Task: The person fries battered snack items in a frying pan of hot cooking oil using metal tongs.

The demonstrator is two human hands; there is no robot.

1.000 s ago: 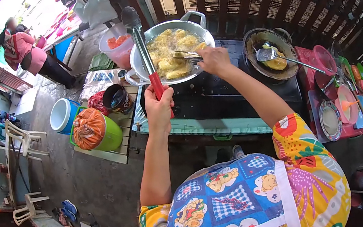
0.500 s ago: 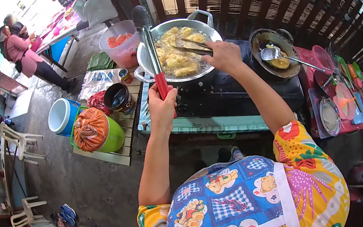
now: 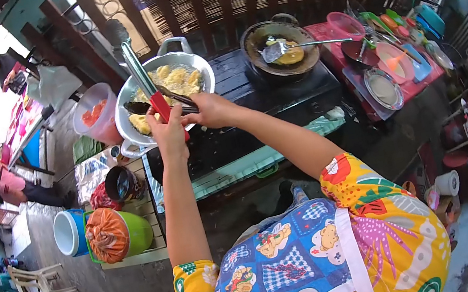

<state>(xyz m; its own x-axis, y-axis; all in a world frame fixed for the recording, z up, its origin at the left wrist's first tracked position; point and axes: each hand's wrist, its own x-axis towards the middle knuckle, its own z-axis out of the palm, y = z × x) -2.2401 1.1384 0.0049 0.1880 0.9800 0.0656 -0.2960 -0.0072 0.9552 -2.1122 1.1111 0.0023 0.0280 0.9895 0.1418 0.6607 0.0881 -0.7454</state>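
My left hand (image 3: 168,134) grips the red handle of long metal tongs (image 3: 140,75), held upright over the near edge of a silver wok (image 3: 197,63). Several yellow fried pieces (image 3: 171,82) float in the wok's oil. My right hand (image 3: 209,110) is closed on a dark ladle-like utensil (image 3: 147,105) whose head dips into the wok's left side. Both hands are close together at the wok's front rim. The wok stands on a black stove (image 3: 264,103).
A second dark wok (image 3: 283,50) with a spatula sits right of the first. Plates and coloured plastic dishes (image 3: 393,55) cover a red table at right. Left of the stove stand a plastic tub (image 3: 96,117), a green bucket (image 3: 118,232) and a blue bucket (image 3: 68,233). People stand far left.
The camera has swung so the stove sits further left and lower. My hands have come together at the wok's front rim, and the right hand's utensil now reaches across into the wok's left side.
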